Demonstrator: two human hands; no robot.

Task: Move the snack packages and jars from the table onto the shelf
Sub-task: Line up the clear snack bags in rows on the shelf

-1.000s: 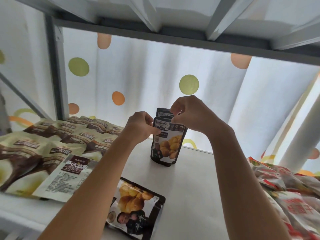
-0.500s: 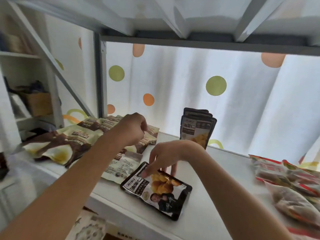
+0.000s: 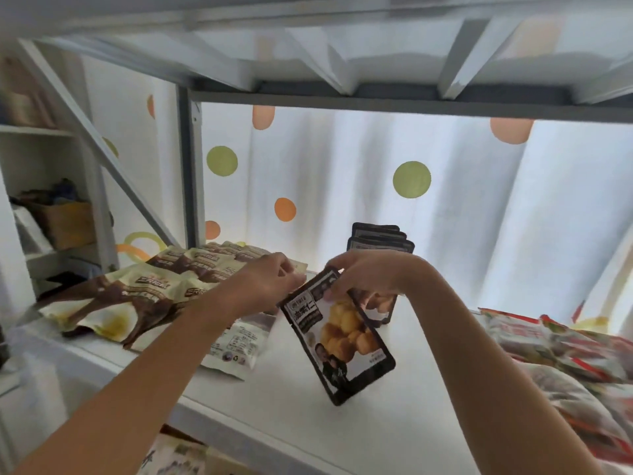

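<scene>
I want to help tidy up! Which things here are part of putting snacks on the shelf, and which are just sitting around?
Part of the job:
black snack pouch, held by the right hand
standing black pouches
brown snack bags
red snack bags
shelf
left hand

Just sitting around:
cardboard box
dotted curtain

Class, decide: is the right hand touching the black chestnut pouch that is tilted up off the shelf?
Touching. The head view shows the right hand gripping the top edge of the black pouch, fingers curled over its upper corner, with no gap between them.

black chestnut pouch (image 3: pixel 337 341) tilted above shelf (image 3: pixel 394 423)
</scene>
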